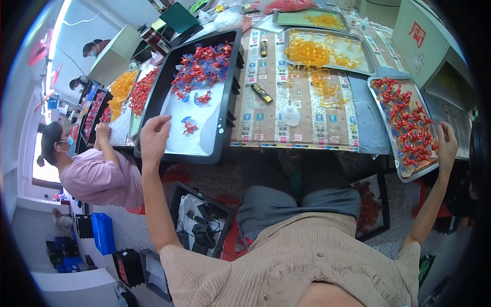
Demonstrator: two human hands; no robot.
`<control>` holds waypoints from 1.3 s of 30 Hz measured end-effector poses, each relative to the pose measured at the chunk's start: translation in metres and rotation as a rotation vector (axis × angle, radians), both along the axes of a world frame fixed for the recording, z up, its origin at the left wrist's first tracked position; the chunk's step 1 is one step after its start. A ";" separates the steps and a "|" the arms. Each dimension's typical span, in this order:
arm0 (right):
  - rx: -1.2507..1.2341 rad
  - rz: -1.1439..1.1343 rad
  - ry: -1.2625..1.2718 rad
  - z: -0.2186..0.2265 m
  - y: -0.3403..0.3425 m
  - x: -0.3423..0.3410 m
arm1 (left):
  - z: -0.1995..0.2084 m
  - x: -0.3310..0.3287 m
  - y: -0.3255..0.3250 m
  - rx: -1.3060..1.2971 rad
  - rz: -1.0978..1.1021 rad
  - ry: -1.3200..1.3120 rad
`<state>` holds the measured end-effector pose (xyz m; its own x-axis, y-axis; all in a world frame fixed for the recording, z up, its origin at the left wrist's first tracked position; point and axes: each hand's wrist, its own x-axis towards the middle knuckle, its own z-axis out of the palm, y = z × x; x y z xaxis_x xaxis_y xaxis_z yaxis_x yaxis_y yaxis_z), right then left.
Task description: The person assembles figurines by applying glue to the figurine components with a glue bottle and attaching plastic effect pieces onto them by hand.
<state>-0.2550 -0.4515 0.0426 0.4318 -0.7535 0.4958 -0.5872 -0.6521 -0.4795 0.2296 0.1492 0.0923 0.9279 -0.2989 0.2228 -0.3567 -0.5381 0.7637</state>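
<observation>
My left hand [155, 136] is over the near left rim of a deep black tray [225, 128], its fingers curled together; whatever they may hold is hidden. Inside that tray, red and blue plastic figures [204, 64] are heaped at the far end on white paper. One single red and blue figure [190, 126] lies apart, nearest my left hand. My right hand [446, 145] is at the right edge of a metal tray [404, 175], fingers closed together. I cannot make out anything in them. Many red figures [409, 123] lie spread across this metal tray.
Yellow plastic pieces [312, 53] fill a metal tray and spill onto the printed table cover. Nearby lie two small black objects [262, 93] and a white bottle [290, 115]. A grey box [429, 41] stands at right. Another person [99, 171] sits working at left.
</observation>
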 end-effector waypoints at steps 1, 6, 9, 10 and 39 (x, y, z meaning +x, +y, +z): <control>0.045 0.022 -0.035 0.011 0.027 0.009 | -0.009 0.015 0.004 0.226 -0.083 -0.090; 0.198 0.222 -0.041 0.034 0.124 0.034 | -0.013 0.033 -0.023 0.687 -0.354 -0.298; 0.253 0.368 -0.018 0.035 0.162 0.046 | -0.018 0.041 -0.031 0.776 -0.569 -0.087; 0.247 0.420 0.010 0.036 0.173 0.050 | -0.018 0.044 -0.034 0.776 -0.575 -0.091; 0.487 0.802 -0.158 -0.048 0.267 0.291 | -0.018 -0.166 -0.092 -1.140 -0.591 1.072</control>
